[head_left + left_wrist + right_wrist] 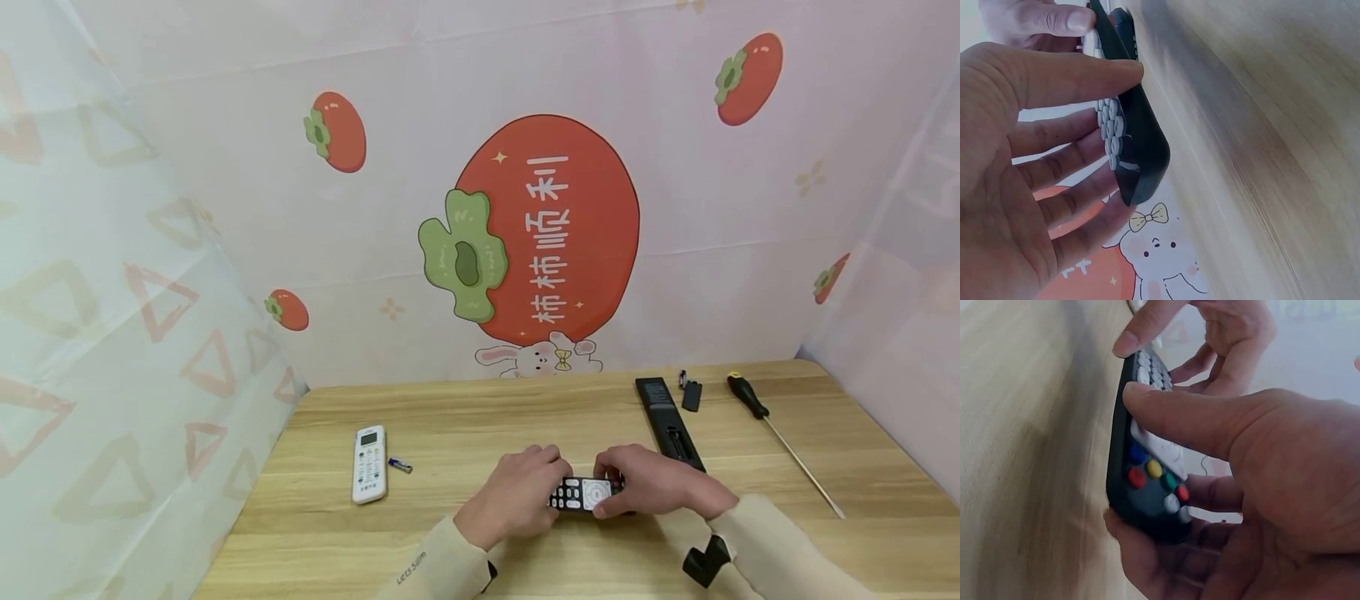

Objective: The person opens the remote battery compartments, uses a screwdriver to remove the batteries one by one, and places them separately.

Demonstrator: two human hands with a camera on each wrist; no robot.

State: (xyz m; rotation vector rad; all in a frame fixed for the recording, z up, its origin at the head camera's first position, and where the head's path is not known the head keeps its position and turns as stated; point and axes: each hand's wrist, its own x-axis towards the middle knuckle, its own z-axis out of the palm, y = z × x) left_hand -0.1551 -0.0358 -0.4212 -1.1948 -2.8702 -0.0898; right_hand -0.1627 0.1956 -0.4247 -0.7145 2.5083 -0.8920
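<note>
One black remote [576,493], near side of the table [300,533], roughly centre. From my end I see the left hand [517,492] pinching its left part and the right hand [652,479] curled round its right end, probably by the edges so it's steady. Right wrist cam shows me coloured buttons [1154,468]; head view mostly hides them.

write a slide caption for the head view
Left hand and right hand hold a black remote with white buttons at a wooden table, between a white remote and a screwdriver.
</note>
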